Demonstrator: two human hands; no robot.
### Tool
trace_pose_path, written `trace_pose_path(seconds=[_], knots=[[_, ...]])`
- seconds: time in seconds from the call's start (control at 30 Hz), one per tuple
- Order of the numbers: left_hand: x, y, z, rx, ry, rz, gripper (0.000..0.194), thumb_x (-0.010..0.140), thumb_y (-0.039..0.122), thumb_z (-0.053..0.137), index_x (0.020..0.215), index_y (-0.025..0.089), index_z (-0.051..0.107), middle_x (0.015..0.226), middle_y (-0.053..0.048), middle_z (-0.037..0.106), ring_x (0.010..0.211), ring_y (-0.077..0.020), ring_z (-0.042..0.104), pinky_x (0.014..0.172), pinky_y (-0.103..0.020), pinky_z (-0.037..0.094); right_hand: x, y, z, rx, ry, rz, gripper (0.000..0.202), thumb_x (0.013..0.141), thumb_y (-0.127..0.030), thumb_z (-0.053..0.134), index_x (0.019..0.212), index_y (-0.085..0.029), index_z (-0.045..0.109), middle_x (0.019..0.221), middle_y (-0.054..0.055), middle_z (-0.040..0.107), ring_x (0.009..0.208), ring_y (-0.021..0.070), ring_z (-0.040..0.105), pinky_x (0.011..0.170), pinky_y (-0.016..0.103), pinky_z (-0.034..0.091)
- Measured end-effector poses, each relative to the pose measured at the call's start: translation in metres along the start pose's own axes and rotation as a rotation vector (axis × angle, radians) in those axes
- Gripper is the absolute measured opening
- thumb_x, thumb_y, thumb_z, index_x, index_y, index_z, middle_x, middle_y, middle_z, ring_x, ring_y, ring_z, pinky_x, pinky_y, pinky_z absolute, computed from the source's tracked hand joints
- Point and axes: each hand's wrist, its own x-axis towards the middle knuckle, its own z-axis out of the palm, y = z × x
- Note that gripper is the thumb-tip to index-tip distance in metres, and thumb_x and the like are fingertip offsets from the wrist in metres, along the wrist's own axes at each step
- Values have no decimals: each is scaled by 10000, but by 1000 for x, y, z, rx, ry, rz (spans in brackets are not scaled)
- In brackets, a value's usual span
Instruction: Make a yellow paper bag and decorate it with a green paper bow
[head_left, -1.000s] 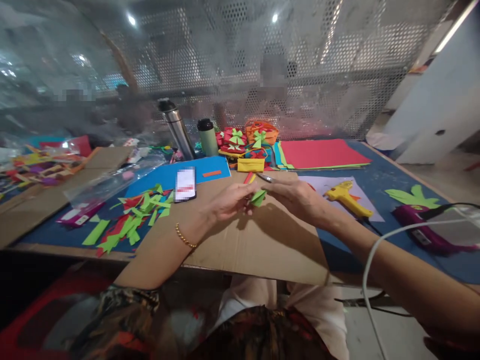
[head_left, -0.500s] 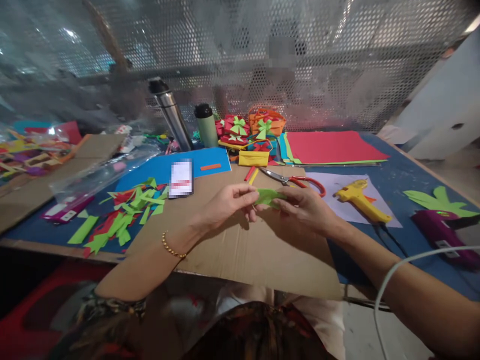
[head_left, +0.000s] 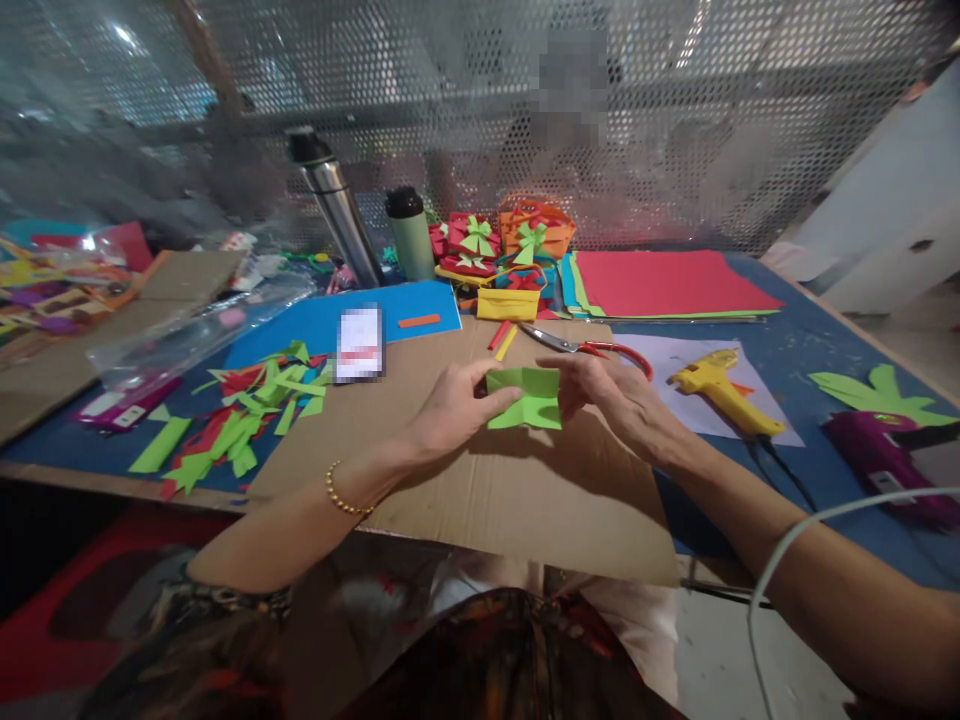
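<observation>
Over the cardboard sheet [head_left: 480, 505], I see my left hand [head_left: 450, 410] pinching the creased green paper [head_left: 539, 408] at its left edge. My right hand [head_left: 615, 400] curls at the opposite edge; whether it grips, I can't tell. I judge the paper light, crisp and easily bent, best taken by its edges. Its underside is hidden.

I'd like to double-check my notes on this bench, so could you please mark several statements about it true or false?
1. The left hand holds the folded green paper. True.
2. The scissors are in the right hand. False: they lie beyond the hands.
3. The yellow glue gun rests on the pale purple sheet. True.
4. The beaded bracelet is on the right wrist. False: it is on the left.
</observation>
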Motion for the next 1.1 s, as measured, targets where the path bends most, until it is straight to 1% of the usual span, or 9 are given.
trace_pose_path(seconds=[0.1, 0.27, 0.33, 0.5, 0.6, 0.7, 0.83, 1.0, 1.1], knots=[[-5, 4, 3, 30, 67, 61, 329, 829, 400, 789, 680, 188, 585, 644, 25, 520, 616, -111, 464, 541, -246, 329, 0, 3, 8, 101, -50, 62, 608, 877, -774, 645, 895, -183, 791, 723, 47, 721, 667, 194, 652, 605, 302, 520], [-2, 2, 6, -475, -177, -186, 430, 738, 554, 856, 819, 158, 710, 729, -30, 675, 647, -137, 611, 617, -263, 491, -2, 4, 22, 373, -111, 134, 469, 762, -646, 842, 830, -183, 814, 746, 34, 758, 661, 175, 655, 627, 304, 546], [0, 0, 6, -552, -200, -222, 464, 718, 572, 881, 826, 147, 730, 724, -36, 689, 641, -134, 628, 627, -259, 513, -3, 2, 24, 471, -131, 165, 466, 733, -651, 862, 817, -194, 818, 760, 35, 769, 689, 183, 671, 676, 325, 569], [1, -2, 4, -489, -142, -136, 526, 809, 655, 796, 837, 132, 745, 704, -47, 688, 639, -144, 633, 589, -256, 494, -4, 2, 25, 568, -97, 278, 498, 679, -672, 886, 751, -191, 777, 661, 22, 706, 569, 144, 578, 561, 293, 495], [-1, -1, 3, -434, -170, -125, 511, 761, 601, 855, 916, 125, 751, 791, -57, 714, 663, -141, 637, 571, -251, 492, -2, 8, 23, 510, 3, 275, 509, 668, -668, 892, 719, -184, 743, 591, -8, 628, 521, 113, 499, 503, 262, 407], [-2, -1, 3, -360, -163, -153, 458, 747, 549, 863, 903, 141, 725, 687, -8, 652, 521, -98, 543, 445, -220, 417, 0, 11, 20, 443, 59, 246, 520, 687, -658, 878, 626, -191, 658, 554, -21, 580, 515, 108, 481, 491, 254, 366], [-3, -1, 1, -226, -96, -110, 404, 807, 546, 770, 727, 173, 637, 534, 18, 566, 419, -82, 439, 383, -216, 337, 2, 8, 16, 412, 64, 213, 521, 723, -682, 840, 671, -192, 672, 599, -15, 600, 545, 116, 501, 523, 265, 405], [-4, 4, -1, -16, -23, 6, 385, 836, 459, 704, 597, 187, 574, 514, 10, 558, 453, -81, 465, 426, -213, 355, 2, 5, 11, 367, 103, 197, 559, 690, -682, 863, 558, -200, 612, 581, -9, 574, 578, 124, 505, 544, 271, 424], [-5, 5, 0, 47, -13, 18, 395, 859, 434, 665, 568, 190, 557, 501, 6, 570, 445, -82, 482, 439, -215, 373, 2, 5, 13, 404, 116, 240, 553, 670, -692, 865, 581, -200, 629, 594, -7, 589, 570, 128, 517, 539, 279, 438]])
